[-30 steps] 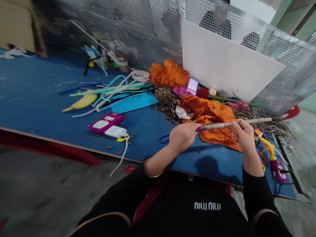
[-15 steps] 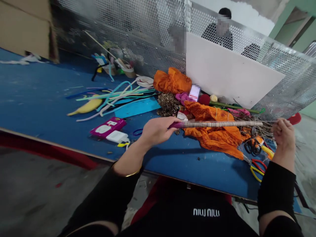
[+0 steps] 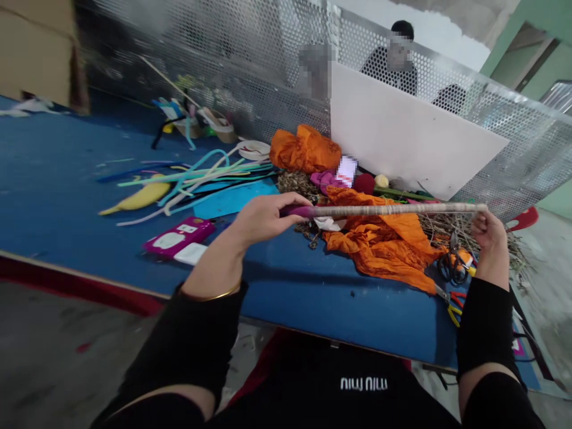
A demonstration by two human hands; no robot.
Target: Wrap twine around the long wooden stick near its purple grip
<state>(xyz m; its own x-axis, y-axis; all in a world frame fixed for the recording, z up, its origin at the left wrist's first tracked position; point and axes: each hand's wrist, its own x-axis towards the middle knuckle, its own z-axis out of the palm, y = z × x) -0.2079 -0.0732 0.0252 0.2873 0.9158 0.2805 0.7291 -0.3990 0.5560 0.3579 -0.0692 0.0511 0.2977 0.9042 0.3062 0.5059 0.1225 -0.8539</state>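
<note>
Left hand (image 3: 264, 221) is gripping a stick (image 3: 379, 210), right hand (image 3: 493, 232) clenching at its tip (image 3: 481, 208).
Slackening would be dropping it onto cloth (image 3: 379, 244).

Orange cloth (image 3: 379, 238), dark-patterned; blue table (image 3: 308, 316); yellow banana-shaped item (image 3: 145, 196).

stick (image 3: 379, 210) end partly hidden in left hand (image 3: 263, 220), white charger (image 3: 190, 253) partly behind forearm (image 3: 218, 262), phone screen (image 3: 346, 171) blurred
</note>
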